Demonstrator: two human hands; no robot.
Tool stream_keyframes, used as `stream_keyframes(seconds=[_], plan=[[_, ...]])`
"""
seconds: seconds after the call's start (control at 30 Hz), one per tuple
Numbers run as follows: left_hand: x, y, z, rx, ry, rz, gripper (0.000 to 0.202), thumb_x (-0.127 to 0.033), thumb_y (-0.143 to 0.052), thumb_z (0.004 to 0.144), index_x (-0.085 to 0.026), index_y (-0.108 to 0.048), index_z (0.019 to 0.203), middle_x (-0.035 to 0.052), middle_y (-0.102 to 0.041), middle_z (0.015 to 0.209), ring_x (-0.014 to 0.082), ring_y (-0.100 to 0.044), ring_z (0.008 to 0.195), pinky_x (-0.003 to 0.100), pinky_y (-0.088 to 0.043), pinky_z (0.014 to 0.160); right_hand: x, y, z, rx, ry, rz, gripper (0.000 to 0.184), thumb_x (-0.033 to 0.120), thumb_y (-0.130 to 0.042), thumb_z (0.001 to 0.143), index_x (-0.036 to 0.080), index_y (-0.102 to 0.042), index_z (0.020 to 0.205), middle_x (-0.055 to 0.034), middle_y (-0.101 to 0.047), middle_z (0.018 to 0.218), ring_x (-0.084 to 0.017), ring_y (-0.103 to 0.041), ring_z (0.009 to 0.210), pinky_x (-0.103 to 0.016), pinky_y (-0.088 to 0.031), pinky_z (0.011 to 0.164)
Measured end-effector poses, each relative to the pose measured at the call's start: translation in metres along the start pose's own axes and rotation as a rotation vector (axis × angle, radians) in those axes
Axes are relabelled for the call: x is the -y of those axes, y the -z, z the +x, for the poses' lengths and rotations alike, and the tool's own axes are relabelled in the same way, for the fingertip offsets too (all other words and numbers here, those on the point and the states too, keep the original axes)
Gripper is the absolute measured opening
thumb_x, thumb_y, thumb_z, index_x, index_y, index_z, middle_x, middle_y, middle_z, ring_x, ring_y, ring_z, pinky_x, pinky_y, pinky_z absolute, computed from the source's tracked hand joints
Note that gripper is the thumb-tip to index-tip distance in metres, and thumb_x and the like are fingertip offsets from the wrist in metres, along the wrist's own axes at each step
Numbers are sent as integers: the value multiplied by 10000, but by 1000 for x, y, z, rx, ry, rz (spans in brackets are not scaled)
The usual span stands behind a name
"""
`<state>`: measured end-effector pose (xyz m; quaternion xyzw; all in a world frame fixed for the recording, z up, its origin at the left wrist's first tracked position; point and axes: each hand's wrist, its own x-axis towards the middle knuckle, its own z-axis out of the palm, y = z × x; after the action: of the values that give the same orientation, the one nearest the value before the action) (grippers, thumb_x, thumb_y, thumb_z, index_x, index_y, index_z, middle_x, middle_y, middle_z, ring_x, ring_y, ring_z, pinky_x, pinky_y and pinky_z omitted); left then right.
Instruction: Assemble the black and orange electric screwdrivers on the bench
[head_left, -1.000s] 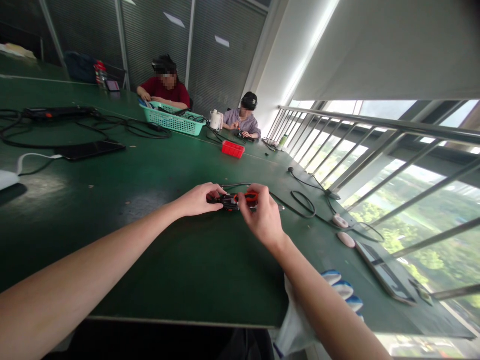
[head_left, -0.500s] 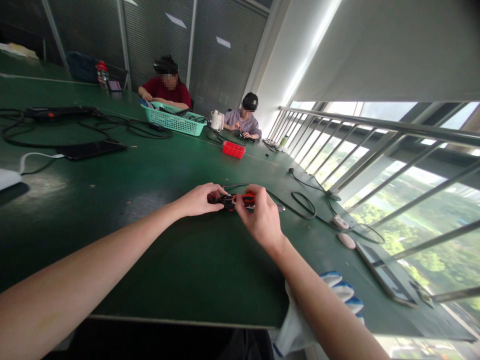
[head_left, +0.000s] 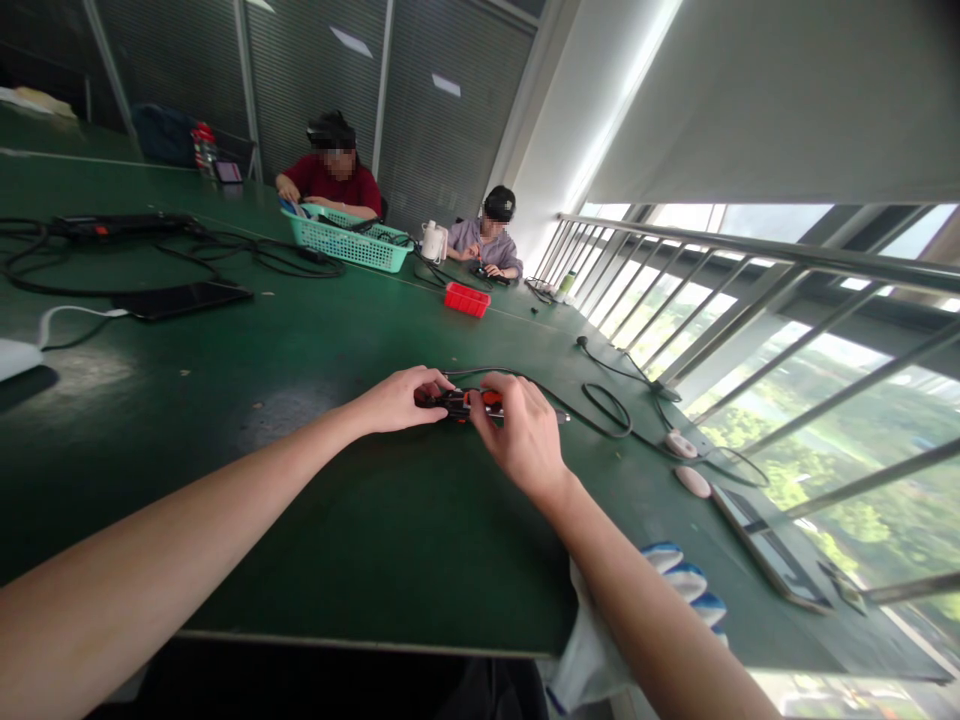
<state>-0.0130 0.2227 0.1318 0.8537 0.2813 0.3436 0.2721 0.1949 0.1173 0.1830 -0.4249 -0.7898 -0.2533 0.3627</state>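
Note:
My left hand (head_left: 401,402) is closed around the left end of a long black device (head_left: 454,405) lying on the green table (head_left: 405,540). Its thumb is on the near side and the fingers curl over the far side. Just to the right, my right hand (head_left: 525,435) pinches an orange-and-black handled tool (head_left: 491,398) between thumb and fingers, above the device. The tool's exact kind is hidden by the fingers. A silvery tip sticks out to the right beyond my right hand. A black cable (head_left: 607,425) runs behind and to the right of both hands.
A white-and-blue glove (head_left: 600,640) lies under my right forearm at the table edge. Ahead are a red box (head_left: 467,300) and a turquoise basket (head_left: 349,242), with two people seated beyond. A tablet (head_left: 769,545) rests by the railing; cables and a black phone (head_left: 184,298) lie left.
My right hand's fingers have shifted slightly over the orange-and-black handle, which shows at a slightly different angle. My left hand stays in place.

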Motion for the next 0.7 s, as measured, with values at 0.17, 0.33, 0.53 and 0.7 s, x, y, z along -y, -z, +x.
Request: stream_keyframes(seconds=[0.17, 0.33, 0.53, 0.7], plan=[[0, 2, 0, 8, -5, 26, 364, -369, -718, 810, -268, -674, 1157, 21, -641, 966, 198, -645, 858, 326, -519, 795, -1, 1, -1, -15, -74, 42, 182, 324, -595, 944, 207, -526, 1066, -45, -669, 876, -189, -637, 768, -308, -489, 712], [4, 1, 0, 12, 0, 15, 382, -376, -720, 813, -264, -665, 1175, 31, -641, 994, 200, -639, 868, 333, -525, 795, -18, 9, -4, -138, -158, 53, 150, 298, -623, 894, 223, -515, 965, 3, -637, 778, -146, -606, 642, -272, -477, 636], [4, 0, 0, 18, 6, -3, 397, -400, -721, 816, -257, -664, 1182, 38, -638, 1009, 197, -636, 873, 339, -532, 806, -33, 13, -6, -159, -196, -1, 133, 281, -619, 860, 228, -524, 936, 21, -615, 721, -140, -581, 600, -268, -467, 609], [4, 0, 0, 10, 15, -3, 398, -396, -722, 811, -251, -665, 1177, 40, -640, 1005, 199, -636, 873, 343, -531, 811, -33, 14, -3, -81, -75, -13, 107, 281, -612, 893, 225, -526, 924, 13, -611, 731, -146, -572, 631, -281, -458, 647]])
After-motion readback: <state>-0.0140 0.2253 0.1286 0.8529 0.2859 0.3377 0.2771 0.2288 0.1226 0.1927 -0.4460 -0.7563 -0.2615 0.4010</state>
